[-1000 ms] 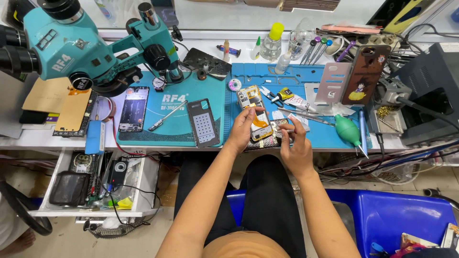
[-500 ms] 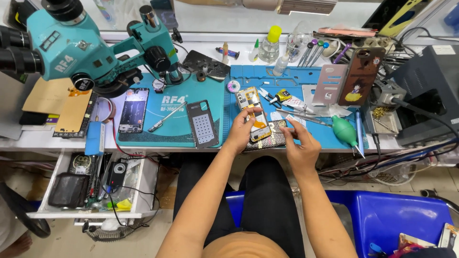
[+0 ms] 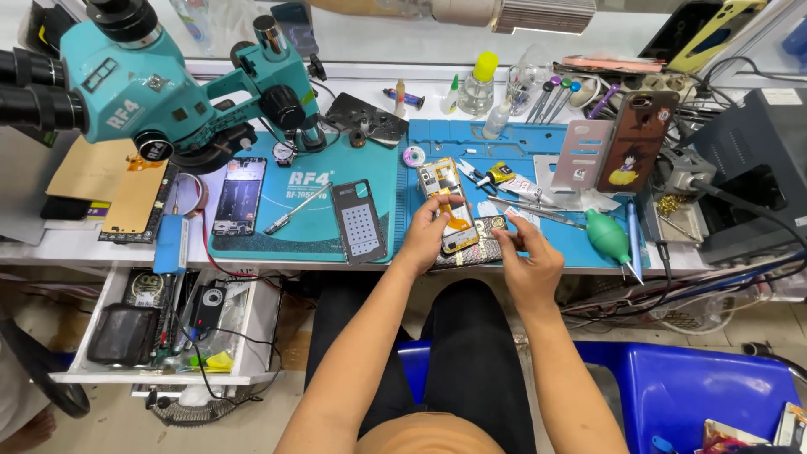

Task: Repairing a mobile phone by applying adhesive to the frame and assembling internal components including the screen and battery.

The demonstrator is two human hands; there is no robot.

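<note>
— Where was the opened phone (image 3: 448, 204)?

— On the blue work mat (image 3: 538, 143), near the front edge of the table (image 3: 353, 50), straight ahead of the person. Its back was off, so the boards and an orange flex strip showed.

— And the hands?

— The left hand (image 3: 429, 235) gripped the phone's lower part, thumb and fingers closed around its edges. The right hand (image 3: 528, 252) sat just beside it, fingertips drawn together near the phone's lower right corner; whether they pinched anything, I could not tell, since it was too small to see.

— What lay around them?

— A patterned phone case (image 3: 479, 249) lay under and beside the phone. Left of it, on the teal mat (image 3: 294, 227), rested a dark back cover (image 3: 359, 220) and a phone screen (image 3: 239, 195). A teal microscope (image 3: 160, 92) stood over that corner. To the right lay a green dust blower (image 3: 607, 235) and tweezers (image 3: 530, 210). An open drawer (image 3: 164, 328) hung below the table's left side.
</note>
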